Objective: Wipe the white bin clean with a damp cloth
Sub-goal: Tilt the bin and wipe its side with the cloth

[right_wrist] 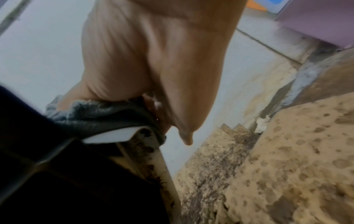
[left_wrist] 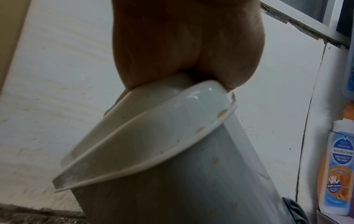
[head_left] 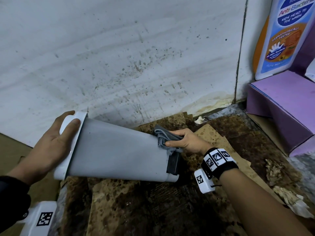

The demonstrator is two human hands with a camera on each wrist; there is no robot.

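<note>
My hands: my left hand (head_left: 51, 142) grips the lid end of the white bin, thumb over the lid's edge and fingers wrapped behind it; my right hand (head_left: 184, 139) pinches the folded cloth, thumb under and fingers over, against the bin's base end.
Wall: the white wall (head_left: 119, 57) fills the space behind my hands, with brown specks and smears spattered low down and a yellowish stain near the corner.
White bin: I hold the white bin (head_left: 117, 150) on its side, tilted, lid end to my left and higher, base end to my right and lower, above the stained cardboard; in the left wrist view its rim (left_wrist: 220, 116) carries small tan spots.
Floor covering: overlapping sheets of cardboard (head_left: 136, 201), blotched dark brown, lie under the bin.
Purple box: a purple box (head_left: 281, 103) stands to the right against the wall corner.
Bottle: a body wash bottle (head_left: 286, 36) with a blue and orange label stands on the purple box.
Cloth: the grey cloth (head_left: 166, 137) is bunched in folds, touching the bin's upper side close to the base.
Bin base: a black part (head_left: 173, 162) sticks out at the base end, just below the cloth.
</note>
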